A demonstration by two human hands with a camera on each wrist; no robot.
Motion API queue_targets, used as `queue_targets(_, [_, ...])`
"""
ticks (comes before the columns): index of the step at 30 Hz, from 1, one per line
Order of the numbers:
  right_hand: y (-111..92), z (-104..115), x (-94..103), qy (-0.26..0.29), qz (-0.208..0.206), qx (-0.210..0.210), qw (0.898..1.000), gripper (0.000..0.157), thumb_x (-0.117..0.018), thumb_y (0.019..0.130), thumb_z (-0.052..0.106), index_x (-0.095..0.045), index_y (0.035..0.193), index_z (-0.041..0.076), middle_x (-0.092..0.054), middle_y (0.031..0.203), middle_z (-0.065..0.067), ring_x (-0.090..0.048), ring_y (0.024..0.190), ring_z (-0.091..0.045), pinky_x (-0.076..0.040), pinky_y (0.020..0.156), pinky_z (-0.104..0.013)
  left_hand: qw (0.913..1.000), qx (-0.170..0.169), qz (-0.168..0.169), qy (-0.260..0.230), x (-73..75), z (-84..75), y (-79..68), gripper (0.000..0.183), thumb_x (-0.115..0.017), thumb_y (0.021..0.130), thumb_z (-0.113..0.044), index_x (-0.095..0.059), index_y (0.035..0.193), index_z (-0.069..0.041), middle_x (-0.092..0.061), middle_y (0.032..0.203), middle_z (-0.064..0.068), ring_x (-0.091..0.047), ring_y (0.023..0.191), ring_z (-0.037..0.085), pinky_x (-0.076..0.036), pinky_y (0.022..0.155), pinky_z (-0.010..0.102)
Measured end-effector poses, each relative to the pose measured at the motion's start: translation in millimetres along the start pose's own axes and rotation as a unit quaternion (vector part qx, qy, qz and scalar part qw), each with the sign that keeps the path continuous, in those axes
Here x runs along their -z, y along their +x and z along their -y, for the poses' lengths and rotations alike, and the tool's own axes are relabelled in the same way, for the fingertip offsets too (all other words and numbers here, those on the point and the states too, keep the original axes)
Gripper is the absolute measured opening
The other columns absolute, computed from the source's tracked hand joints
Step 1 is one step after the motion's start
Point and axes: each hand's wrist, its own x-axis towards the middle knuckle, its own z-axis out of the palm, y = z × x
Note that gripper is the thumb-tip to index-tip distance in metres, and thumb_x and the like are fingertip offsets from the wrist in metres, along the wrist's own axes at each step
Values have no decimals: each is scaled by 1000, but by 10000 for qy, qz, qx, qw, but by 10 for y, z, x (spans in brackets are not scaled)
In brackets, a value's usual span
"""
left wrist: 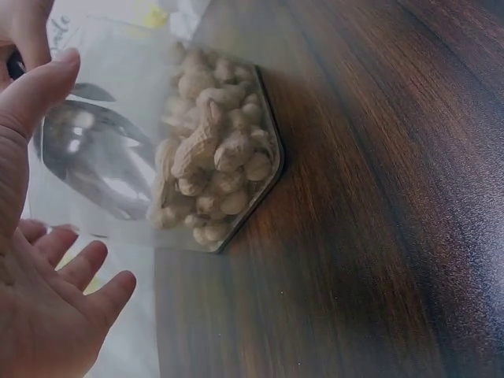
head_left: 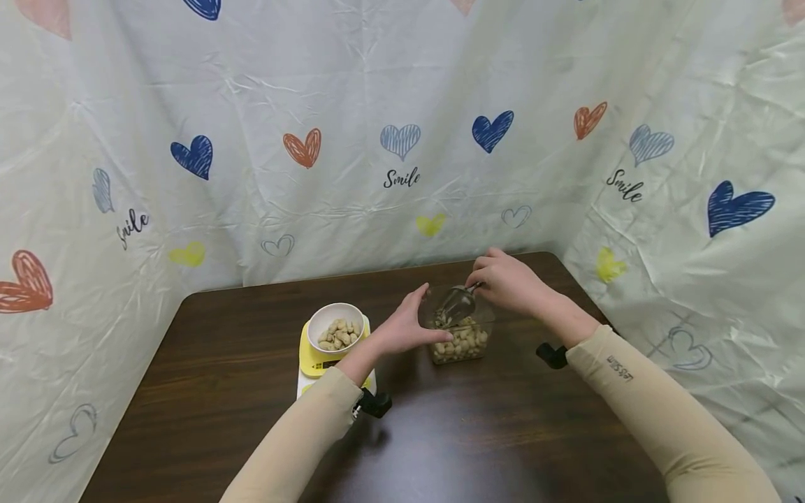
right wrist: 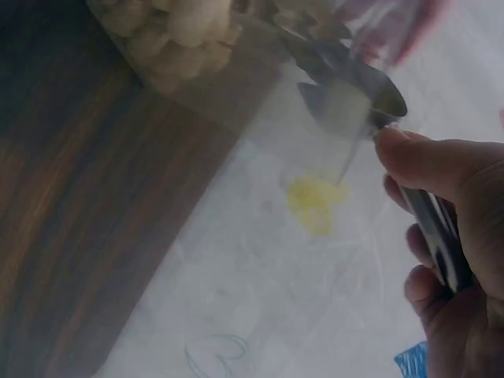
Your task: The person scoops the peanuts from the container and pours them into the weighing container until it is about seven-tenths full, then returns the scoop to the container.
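A clear plastic container of unshelled peanuts stands on the table. My left hand rests against its left side, thumb across the front wall near the rim and fingers spread along the other side. My right hand grips the handle of a metal scoop from above. In the right wrist view, fingers and thumb curl round that handle. The bowl of the scoop tilts down inside the container, its tip at the peanuts. Some peanuts show by the scoop's lip in the head view.
Left of the container, a white bowl holding several peanuts sits on a yellow and white kitchen scale. My left forearm partly covers the scale. The dark wood table meets a white curtain printed with hearts at its far edge.
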Motion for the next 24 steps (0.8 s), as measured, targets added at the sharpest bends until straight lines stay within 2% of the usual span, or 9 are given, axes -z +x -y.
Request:
queue_targets(5, [28,32,-109,-96,-203,391,9990,15,-77,75,9,-75,89,14,-59,87,1,-44,83,-19,-42,72,-34,9999,-65,42,-121,4,24,8,110,-73,69,-59,-4,149,-30,-24,148,1,-27,134,20,-35,98,39])
queue_targets(10, [77,86,-212,-186,-149,601,9979,15,-78,73,9,-75,87,13,-59,82,1,-44,80,-19,-41,73,-33,9999,-26,36,-98,0,22,18,108,-73,69,-58,-5,148,-32,-25,147,-2,-29,132,16,-37,96,38])
queue_targets(16, [74,57,-217,249,414,325,9983,11,-74,78,8,-75,86,16,-60,82,3,-40,77,-17,-36,70,-33,10000,6,-1,-84,-17,10,19,106,-74,71,-53,-5,149,-30,-25,146,-5,-29,131,13,-37,96,36])
queue_targets(24, [51,-36,-181,877,1117,-26,9899,12,-72,80,11,-74,88,20,-62,86,6,-43,82,-16,-36,75,-36,9999,16,-72,-74,-23,22,8,104,-74,72,-51,-7,149,-30,-27,144,-4,-31,130,13,-38,95,38])
